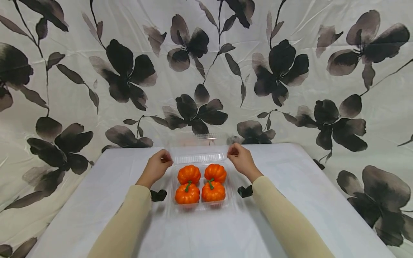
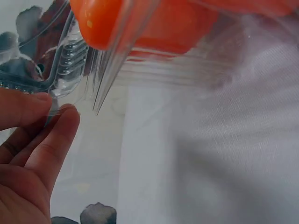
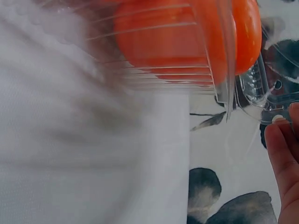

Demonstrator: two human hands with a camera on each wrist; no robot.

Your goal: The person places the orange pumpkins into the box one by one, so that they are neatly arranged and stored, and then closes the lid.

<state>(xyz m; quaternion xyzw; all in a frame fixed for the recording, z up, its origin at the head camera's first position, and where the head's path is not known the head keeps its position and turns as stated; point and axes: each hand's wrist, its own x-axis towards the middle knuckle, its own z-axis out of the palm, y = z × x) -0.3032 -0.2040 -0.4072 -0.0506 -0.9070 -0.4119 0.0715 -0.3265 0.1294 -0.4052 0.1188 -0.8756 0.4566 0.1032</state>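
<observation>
A clear plastic clamshell container (image 1: 200, 206) stands on the white table, its hinged lid (image 1: 200, 157) raised at the back. Inside the base sit several small orange pumpkins (image 1: 187, 194), two of them with green stems showing. My left hand (image 1: 158, 165) pinches the lid's left edge between thumb and fingertips; the left wrist view shows this hand (image 2: 42, 144) at the clear rim. On the other side my right hand (image 1: 242, 160) pinches the lid's right edge, its fingers (image 3: 280, 149) partly cut off in the right wrist view.
The white-covered table (image 1: 277, 222) extends around the container on all sides. Behind it hangs a pale curtain (image 1: 238, 118) with dark flower prints. Black wrist straps (image 1: 158, 195) are worn on both forearms, below the hands.
</observation>
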